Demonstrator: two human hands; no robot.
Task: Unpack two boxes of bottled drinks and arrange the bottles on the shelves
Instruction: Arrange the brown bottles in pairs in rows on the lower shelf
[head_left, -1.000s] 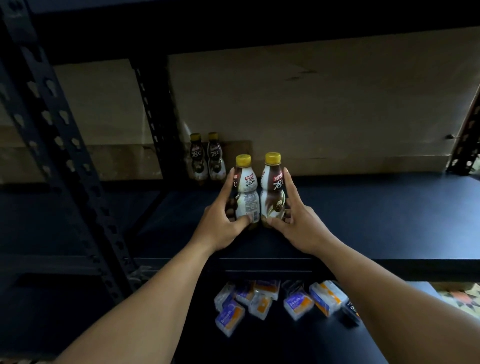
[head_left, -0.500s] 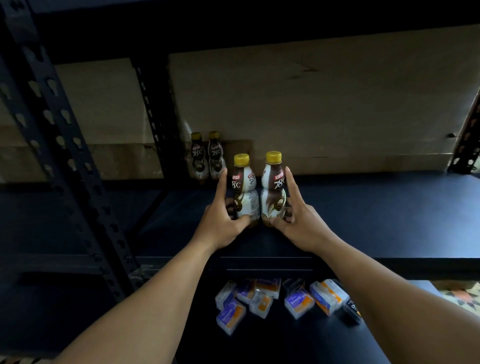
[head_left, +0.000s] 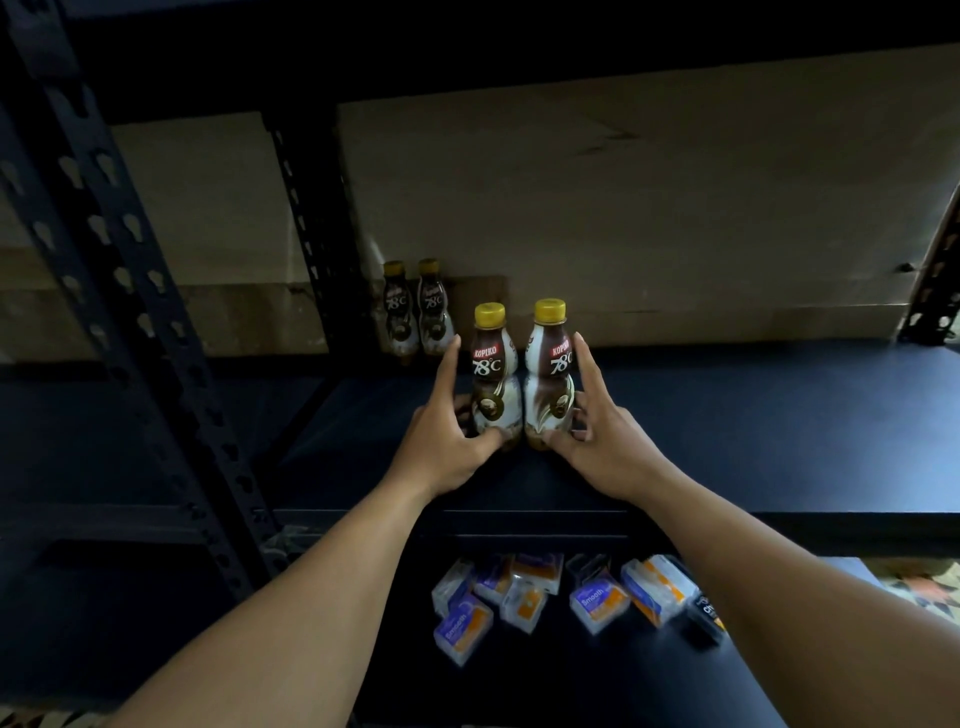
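The dark shelf (head_left: 753, 426) carries two front bottles (head_left: 494, 384) and two rear bottles (head_left: 415, 317), upright.

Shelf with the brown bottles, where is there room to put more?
The shelf is bare to the right of the right front bottle, out to the right post. A gap lies between the front pair and the two back bottles. Crowded: the left hand holds the left front bottle, the right hand the other.
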